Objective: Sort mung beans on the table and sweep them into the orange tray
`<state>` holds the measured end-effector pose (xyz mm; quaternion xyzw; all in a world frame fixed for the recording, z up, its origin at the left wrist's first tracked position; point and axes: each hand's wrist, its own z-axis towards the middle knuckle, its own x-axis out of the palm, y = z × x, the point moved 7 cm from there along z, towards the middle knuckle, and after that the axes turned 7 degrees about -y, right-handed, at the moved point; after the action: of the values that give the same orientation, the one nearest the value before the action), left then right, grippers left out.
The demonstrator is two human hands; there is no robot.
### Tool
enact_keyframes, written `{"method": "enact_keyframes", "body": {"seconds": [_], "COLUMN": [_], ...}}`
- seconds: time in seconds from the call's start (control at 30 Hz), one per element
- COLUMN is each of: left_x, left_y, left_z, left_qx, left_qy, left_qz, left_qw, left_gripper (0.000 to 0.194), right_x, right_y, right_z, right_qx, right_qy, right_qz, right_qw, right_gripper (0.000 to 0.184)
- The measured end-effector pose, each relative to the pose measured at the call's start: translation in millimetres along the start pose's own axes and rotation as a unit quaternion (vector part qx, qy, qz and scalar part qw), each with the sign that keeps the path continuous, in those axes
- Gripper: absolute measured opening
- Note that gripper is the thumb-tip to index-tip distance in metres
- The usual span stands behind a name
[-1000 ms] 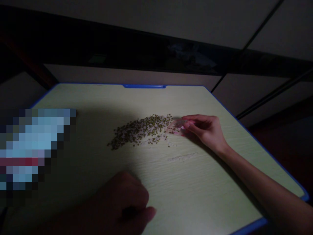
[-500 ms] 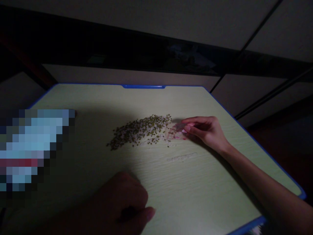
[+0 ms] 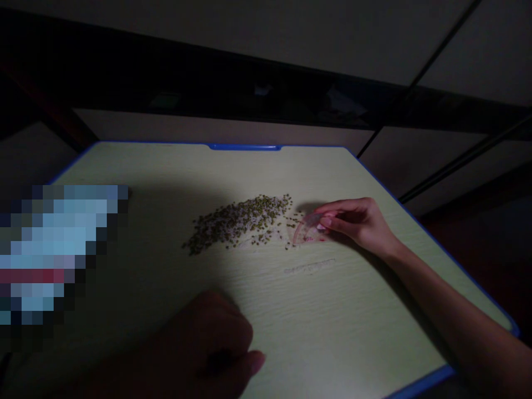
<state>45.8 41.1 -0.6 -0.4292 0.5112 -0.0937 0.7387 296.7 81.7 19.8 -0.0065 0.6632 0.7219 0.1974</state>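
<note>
A pile of small green beans [image 3: 243, 220] lies spread across the middle of a pale green table [image 3: 324, 321] with a blue rim. My right hand [image 3: 359, 224] rests on the table just right of the pile, its fingers pinched on a small clear plastic piece with pink marks [image 3: 306, 231], which is tilted up on edge close to the beans. My left hand [image 3: 211, 343] lies in shadow near the table's front edge, fingers curled under, and I cannot see anything in it.
A blurred-out blue and white patch [image 3: 58, 249] covers the table's left side. A faint pale streak [image 3: 310, 267] marks the tabletop in front of the pile. Dark floor and black rails lie beyond the table.
My right hand has drawn back slightly to the right and tipped the clear piece up on edge. The left hand and the bean pile have stayed put.
</note>
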Motion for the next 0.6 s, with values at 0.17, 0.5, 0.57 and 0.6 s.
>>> {"method": "enact_keyframes", "body": {"seconds": [0.17, 0.5, 0.57, 0.6], "left_x": [0.0, -2.5, -1.3, -0.5], "left_y": [2.8, -1.6, 0.7, 1.9], "left_z": [-2.7, 0.3, -0.7, -1.2], "left_qx": [-0.005, 0.002, -0.004, -0.006], "left_qy": [0.001, 0.001, 0.002, 0.003], "left_qz": [-0.013, -0.002, -0.005, -0.007], "left_qw": [1.0, 1.0, 1.0, 1.0], "left_gripper": [0.028, 0.028, 0.028, 0.028], "right_x": [0.1, -3.8, -2.1, -1.3], "right_y": [0.7, 3.0, 3.9, 4.4], "right_z": [-0.8, -1.0, -1.5, -1.8], "right_qx": [-0.003, -0.018, -0.018, -0.019], "right_qy": [0.011, -0.001, 0.003, 0.005], "right_qz": [-0.019, -0.045, -0.039, -0.036], "right_qw": [1.0, 0.999, 0.999, 0.999], "right_gripper": [0.012, 0.013, 0.012, 0.012]}}
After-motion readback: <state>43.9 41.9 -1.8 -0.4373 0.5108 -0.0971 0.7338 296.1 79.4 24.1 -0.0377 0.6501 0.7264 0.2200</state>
